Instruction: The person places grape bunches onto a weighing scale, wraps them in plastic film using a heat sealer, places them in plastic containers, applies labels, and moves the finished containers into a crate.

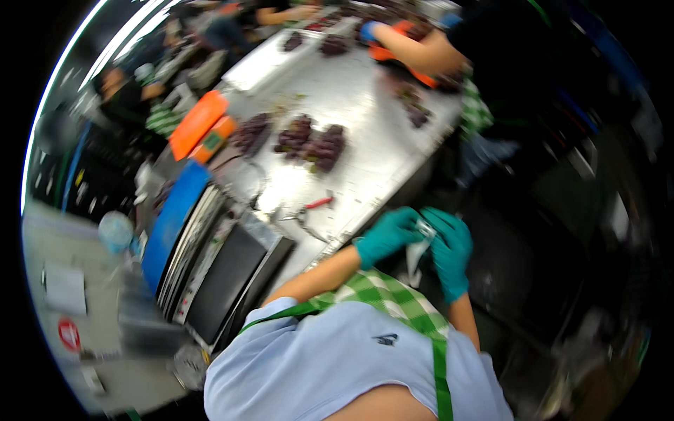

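Note:
In teal gloves, my left hand (pixel 388 237) and my right hand (pixel 451 251) are close together in front of my apron, just off the table's near edge. Pinched between the fingers of both is a thin, crumpled white piece (pixel 415 258), plastic or paper; blur hides which. Its lower end dangles. On the metal table (pixel 372 158) beyond my left hand lies a hand tool with a red handle (pixel 319 203), its kind smeared. Farther off are bunches of dark purple grapes (pixel 326 147), with another bunch (pixel 250 133) to their left.
An orange device (pixel 210 140) with a small display stands at the table's left side. Nearer are a blue panel (pixel 175 224) and a black-topped box (pixel 228 277). Across the table, a co-worker's arm (pixel 421 52) reaches over an orange item. A white tray (pixel 263 63) lies at the far left.

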